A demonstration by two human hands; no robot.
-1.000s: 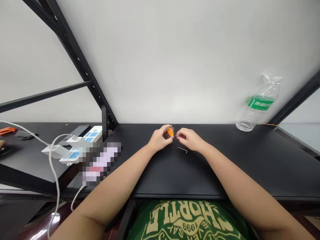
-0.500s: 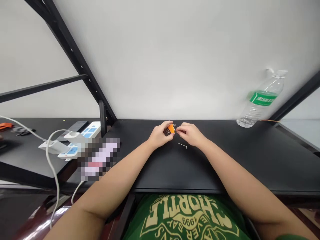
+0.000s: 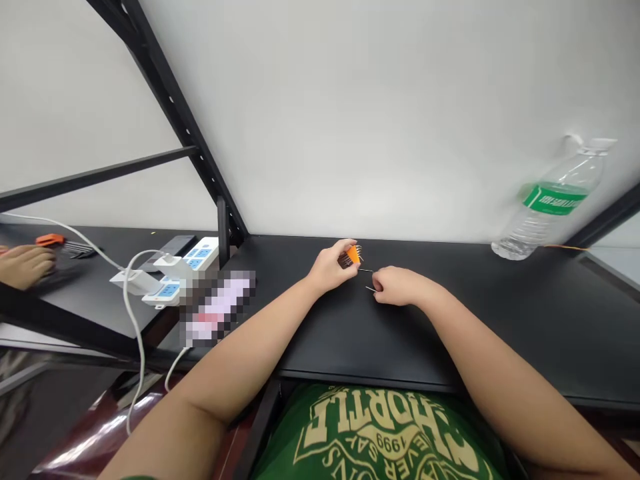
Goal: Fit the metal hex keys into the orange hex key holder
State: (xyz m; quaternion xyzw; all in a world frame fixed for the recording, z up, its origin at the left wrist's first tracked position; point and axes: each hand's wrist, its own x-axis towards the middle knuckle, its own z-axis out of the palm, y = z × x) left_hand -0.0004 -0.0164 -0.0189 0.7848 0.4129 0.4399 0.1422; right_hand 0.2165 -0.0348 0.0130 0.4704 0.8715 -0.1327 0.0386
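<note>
My left hand (image 3: pixel 330 268) pinches an orange hex key holder (image 3: pixel 354 255) between thumb and fingers. Several thin hex keys stick out on both sides of it. To its right, my right hand (image 3: pixel 401 285) is closed on a hex key (image 3: pixel 366 270), whose straight end reaches back toward the holder. Just below is a second hex key (image 3: pixel 371 289), at the tabletop by my right fingers, which hide its bent end. Whether those fingers touch it, I cannot tell.
A clear bottle with a green label (image 3: pixel 555 199) stands at the back right. On the left are a white power strip (image 3: pixel 205 252) with chargers, cables and a blurred phone (image 3: pixel 223 307). Beyond the black frame, another person's hand (image 3: pixel 25 265) rests near an orange tool (image 3: pixel 50 239).
My right hand has moved away from the holder, toward me, drawing out a hex key. It now covers part of the loose key. Another person's hand has come in at the left.
</note>
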